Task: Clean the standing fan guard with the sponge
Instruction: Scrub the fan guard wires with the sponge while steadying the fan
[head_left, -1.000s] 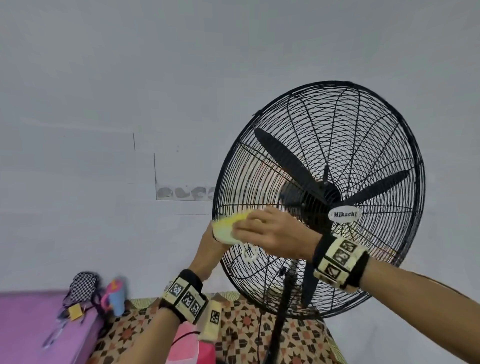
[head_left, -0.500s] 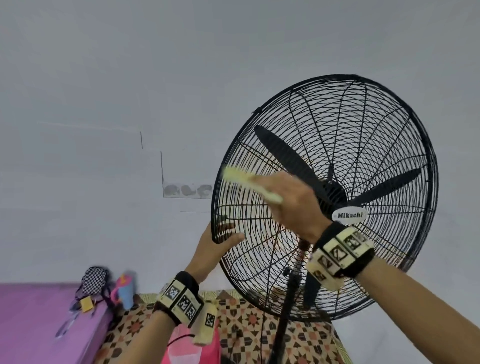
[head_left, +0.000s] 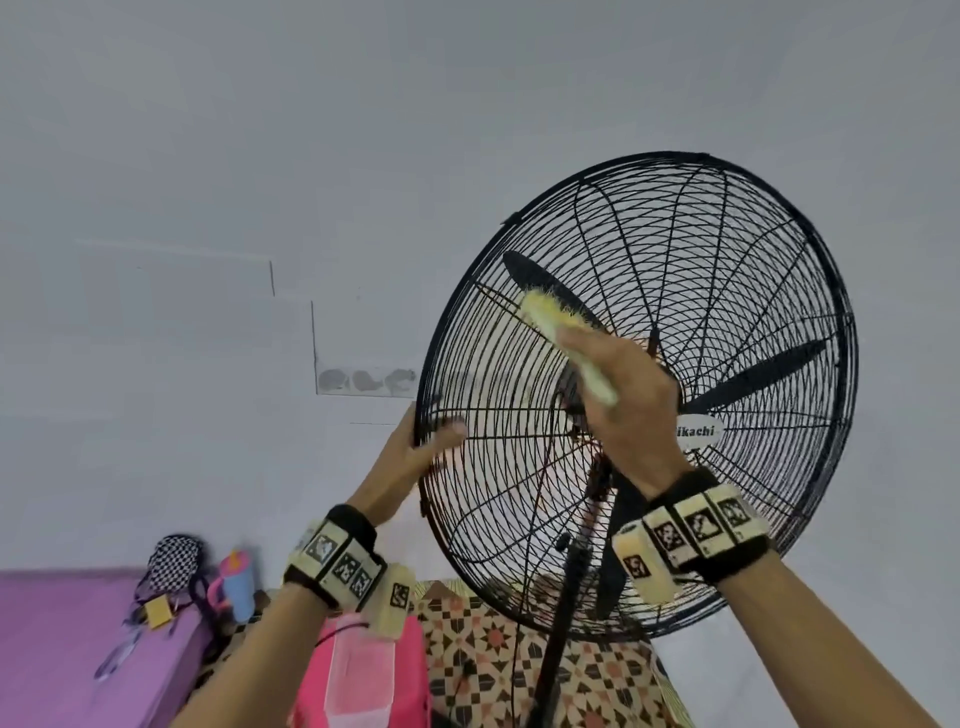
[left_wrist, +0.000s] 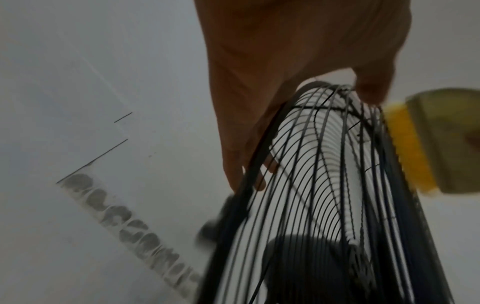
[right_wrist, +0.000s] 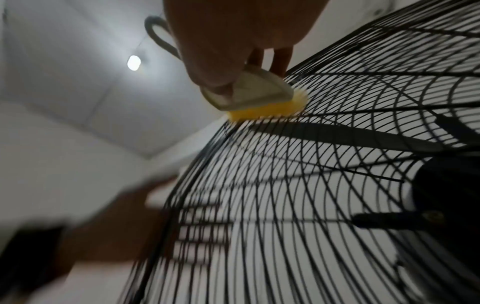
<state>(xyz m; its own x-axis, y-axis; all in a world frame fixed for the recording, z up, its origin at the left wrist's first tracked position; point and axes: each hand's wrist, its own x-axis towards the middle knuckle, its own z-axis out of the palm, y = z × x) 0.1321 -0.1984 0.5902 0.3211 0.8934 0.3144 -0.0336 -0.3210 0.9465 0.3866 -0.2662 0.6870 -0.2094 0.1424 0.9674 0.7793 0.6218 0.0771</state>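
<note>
Gripping sponge (head_left: 566, 348) against fan guard (head_left: 727, 249), right hand (head_left: 623, 405) raised; left hand (head_left: 415, 457) fingers clasping rim.

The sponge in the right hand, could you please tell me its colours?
Yellow scrubbing face, pale backing on the sponge; clearest in the right wrist view.

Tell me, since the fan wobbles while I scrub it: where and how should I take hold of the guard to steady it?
Probably by the outer rim, from the side edge, as the left hand does now: fingers behind the rim, thumb across the front wires. The rim is the thickest hoop, clear of the blades, and away from where the right hand works the sponge.
</note>
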